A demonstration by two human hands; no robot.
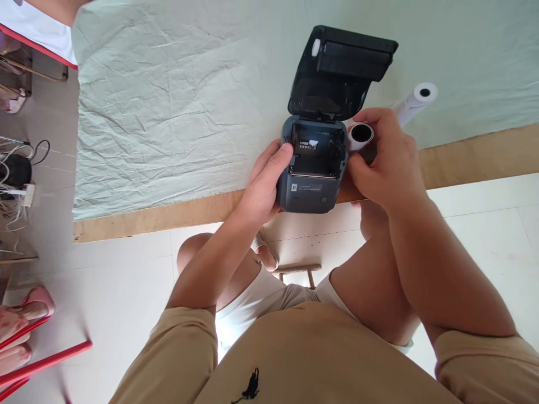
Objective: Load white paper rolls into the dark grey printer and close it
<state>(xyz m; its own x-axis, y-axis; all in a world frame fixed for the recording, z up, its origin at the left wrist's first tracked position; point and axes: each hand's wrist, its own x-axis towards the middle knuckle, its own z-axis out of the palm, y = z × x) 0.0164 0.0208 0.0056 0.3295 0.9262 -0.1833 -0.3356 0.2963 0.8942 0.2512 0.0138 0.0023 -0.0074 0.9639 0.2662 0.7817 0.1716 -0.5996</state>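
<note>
A dark grey label printer (311, 193) is tilted up over the table's front edge, its black lid (343, 73) swung open and its paper bay bare inside. My left hand (267, 179) grips the printer's left side, thumb on the rim of the bay. Beside the printer's right wall, my right hand (387, 154) pinches a small white paper roll (356, 145) between thumb and fingers, its dark core facing up. Just beyond that hand a longer white roll (410, 106) with a narrow core lies on the cloth.
A pale green cloth (181, 112) covers the table, with a bare wooden strip (160, 221) along its front edge. Tangled cables and a power strip (28, 195) are at the left. Another person's arm (56, 8) shows at the top left. Red bars (54, 359) stand lower left.
</note>
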